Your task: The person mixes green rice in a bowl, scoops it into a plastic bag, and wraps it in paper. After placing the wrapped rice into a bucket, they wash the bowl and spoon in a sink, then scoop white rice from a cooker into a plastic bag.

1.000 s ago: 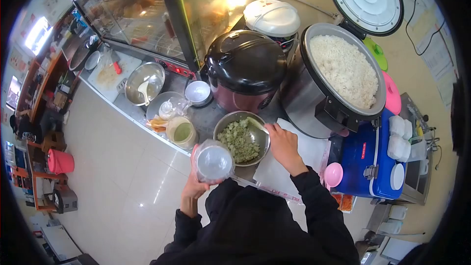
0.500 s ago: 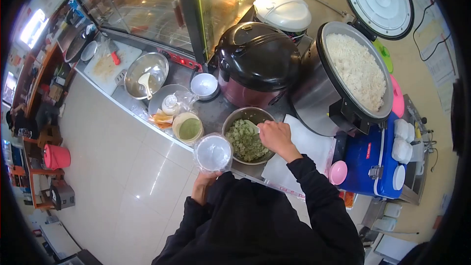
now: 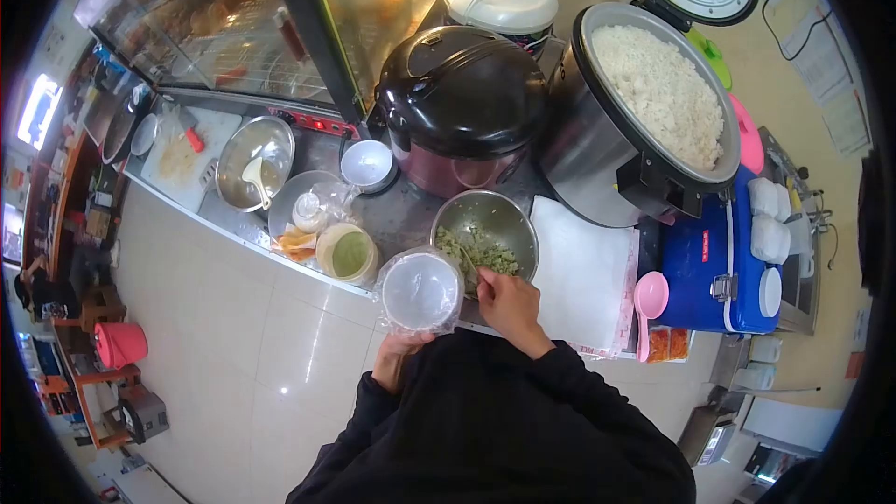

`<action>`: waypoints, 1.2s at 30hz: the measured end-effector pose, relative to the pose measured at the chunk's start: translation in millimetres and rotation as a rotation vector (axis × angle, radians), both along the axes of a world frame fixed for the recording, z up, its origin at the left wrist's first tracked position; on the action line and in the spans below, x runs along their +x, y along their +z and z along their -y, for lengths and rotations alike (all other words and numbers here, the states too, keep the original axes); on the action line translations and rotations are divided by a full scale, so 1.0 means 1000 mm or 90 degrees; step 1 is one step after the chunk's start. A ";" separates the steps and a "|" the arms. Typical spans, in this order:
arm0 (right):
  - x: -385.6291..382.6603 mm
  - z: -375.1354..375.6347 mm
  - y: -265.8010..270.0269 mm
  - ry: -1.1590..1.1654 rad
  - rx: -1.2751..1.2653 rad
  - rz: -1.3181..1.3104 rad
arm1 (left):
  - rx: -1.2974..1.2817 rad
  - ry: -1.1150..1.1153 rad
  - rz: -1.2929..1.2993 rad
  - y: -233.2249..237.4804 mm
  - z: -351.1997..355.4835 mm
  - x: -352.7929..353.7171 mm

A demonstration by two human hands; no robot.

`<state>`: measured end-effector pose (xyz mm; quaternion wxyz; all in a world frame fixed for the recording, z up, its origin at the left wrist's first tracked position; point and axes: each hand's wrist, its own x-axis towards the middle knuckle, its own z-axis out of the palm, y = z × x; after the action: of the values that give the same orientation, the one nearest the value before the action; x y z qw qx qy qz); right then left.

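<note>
My left hand [image 3: 403,347] holds a white bowl [image 3: 422,289] with clear plastic over it, beside the steel mixing bowl. Closed round a rice paddle [image 3: 470,259], my right hand [image 3: 509,308] is over the near edge of the steel mixing bowl [image 3: 525,222]. The paddle is edge-on and largely hidden by the hand and rice. Green-flecked rice [image 3: 493,254] lies in the bottom of the steel bowl. To the left stands a tub [image 3: 351,254] with pale green contents.
Behind the bowl are a dark rice cooker [image 3: 462,93] and a large open cooker of white rice [image 3: 658,93]. White paper [image 3: 581,266], a pink ladle [image 3: 651,297] and a blue cooler [image 3: 695,261] are at right. A steel bowl with a scoop [image 3: 254,145] stands left.
My right hand has moved toward me with the paddle, and the rice has shifted to the near side of the steel bowl. The wrapped bowl is closer to it. The view has shifted.
</note>
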<state>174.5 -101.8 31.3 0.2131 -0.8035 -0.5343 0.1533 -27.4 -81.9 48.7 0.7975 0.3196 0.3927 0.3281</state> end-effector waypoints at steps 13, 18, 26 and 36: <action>0.025 -0.001 0.005 -0.082 0.002 -0.066 | 0.485 0.015 -0.254 -0.005 -0.052 0.004; 0.022 0.001 0.027 -0.115 0.058 -0.054 | 0.523 0.032 -0.322 -0.005 -0.058 0.025; 0.004 0.007 0.043 -0.176 0.234 -0.148 | 0.535 0.089 -0.389 -0.012 -0.048 0.068; 0.011 0.023 0.054 0.087 0.268 0.160 | 0.552 0.078 -0.317 -0.010 -0.058 0.083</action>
<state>185.3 -124.8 85.0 0.2967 -0.7160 -0.6301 -0.0487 55.1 -24.0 38.5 0.4527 0.6664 0.4167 0.4212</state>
